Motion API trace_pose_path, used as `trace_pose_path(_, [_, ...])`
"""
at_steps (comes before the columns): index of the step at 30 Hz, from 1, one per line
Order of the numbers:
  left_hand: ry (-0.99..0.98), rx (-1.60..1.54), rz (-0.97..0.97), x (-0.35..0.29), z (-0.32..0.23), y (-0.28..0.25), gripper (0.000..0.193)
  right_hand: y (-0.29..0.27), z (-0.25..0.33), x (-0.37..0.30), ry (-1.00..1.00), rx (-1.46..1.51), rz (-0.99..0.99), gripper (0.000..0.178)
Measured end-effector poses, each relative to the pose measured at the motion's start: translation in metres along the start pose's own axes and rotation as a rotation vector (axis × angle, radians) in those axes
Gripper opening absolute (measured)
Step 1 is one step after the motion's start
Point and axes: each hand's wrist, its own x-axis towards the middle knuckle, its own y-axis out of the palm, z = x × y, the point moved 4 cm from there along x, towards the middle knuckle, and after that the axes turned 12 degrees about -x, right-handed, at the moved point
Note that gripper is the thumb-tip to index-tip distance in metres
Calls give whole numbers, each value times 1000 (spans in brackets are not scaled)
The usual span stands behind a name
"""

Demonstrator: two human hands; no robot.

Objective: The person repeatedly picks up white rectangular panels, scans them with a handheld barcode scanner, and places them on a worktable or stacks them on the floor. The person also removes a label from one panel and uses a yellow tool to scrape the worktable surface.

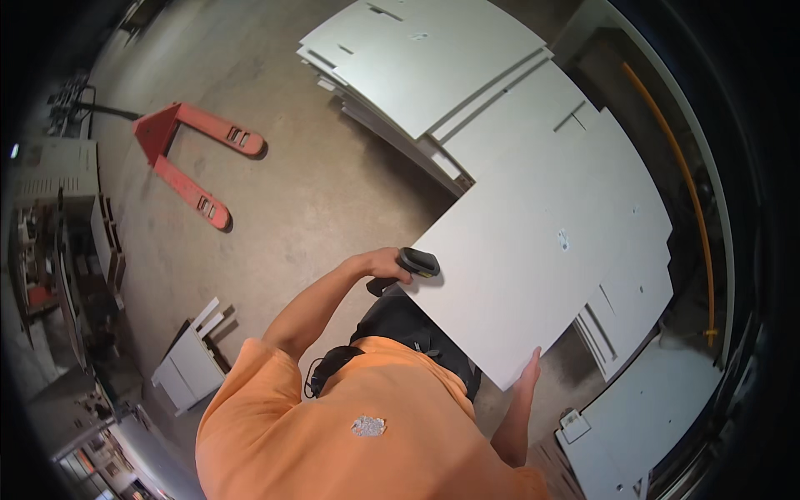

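My left hand point(387, 265) is closed round a black and grey handheld scanner point(422, 262), held at the left corner of a large white flat panel point(492, 283). The panel lies over a stack of similar panels, its near corner jutting out toward my body. At its near right edge is my right hand point(528, 371), closed against the edge; part of its grip is hidden. A small pale label point(564, 241) shows on the panel's face.
Further off, more white panels point(425, 58) with slots are stacked. A red pallet jack point(171, 133) stands on the concrete floor at the far left. White boards point(190, 367) lean at the left, another panel point(650, 417) lies at right, near a yellow hose point(687, 179).
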Motion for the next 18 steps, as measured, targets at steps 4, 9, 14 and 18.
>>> trace_pose_path(4, [140, -68, -107, -111, 3, 90, 35, -61, 30, -22, -117, -487, -239, 84])
trace_pose_path(9, [365, -261, -362, -225, 25, 135, 30, -39, 25, -80, -283, -648, -267, 80])
trace_pose_path(14, [500, -440, -636, -329, 123, 129, 30, 50, 8, -143, -439, -696, -119, 78])
trace_pose_path(18, [623, -703, -847, -405, 240, 134, 28, 150, -6, -178, -501, -940, -27, 79])
